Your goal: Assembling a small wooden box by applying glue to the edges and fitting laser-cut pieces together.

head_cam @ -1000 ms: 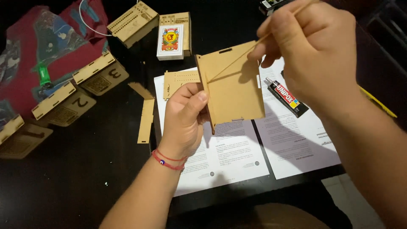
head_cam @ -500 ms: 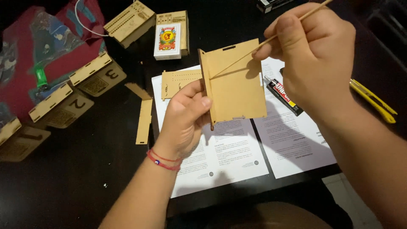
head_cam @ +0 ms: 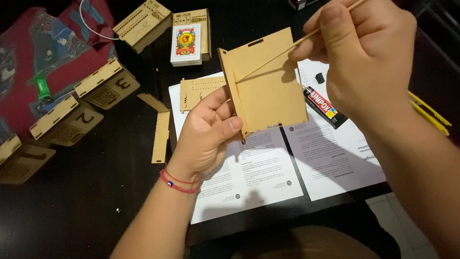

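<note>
The left hand pinches the left edge of a thin wooden panel assembly, a flat board with a narrow strip standing along that edge, held above printed paper sheets on the black table. At two o'clock from it, the right hand grips a slim wooden stick, its tip touching the panel's inner corner. A black glue tube lies at the panel's four o'clock; a card deck box sits at eleven.

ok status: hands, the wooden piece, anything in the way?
Left hand grips joined wooden panels at the corner edge. Right hand pinches thin stick, tip on the inner seam. Glue tube on paper sheets beside; nothing blocking.
</note>
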